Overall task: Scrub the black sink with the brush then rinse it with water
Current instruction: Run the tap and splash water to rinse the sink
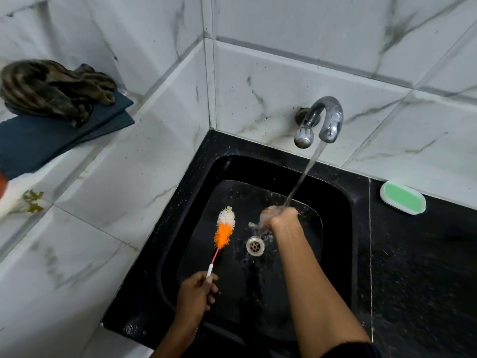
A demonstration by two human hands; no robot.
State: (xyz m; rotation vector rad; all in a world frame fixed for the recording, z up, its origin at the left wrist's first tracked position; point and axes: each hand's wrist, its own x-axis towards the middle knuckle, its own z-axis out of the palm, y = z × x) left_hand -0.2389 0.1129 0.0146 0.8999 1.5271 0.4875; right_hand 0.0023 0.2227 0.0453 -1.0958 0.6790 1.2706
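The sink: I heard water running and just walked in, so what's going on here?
A person is cleaning the black sink. The left hand holds the orange-and-white brush by its handle, bristles over the basin floor left of the drain. The right hand is under the stream from the open tap, with water splashing around it. A green soap dish sits on the counter at right.

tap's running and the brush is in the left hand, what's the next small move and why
Probably sweep the right hand, now under the water stream, to push water across the sink floor toward the drain. The left hand holds the brush clear of the stream, which suggests rinsing is underway.
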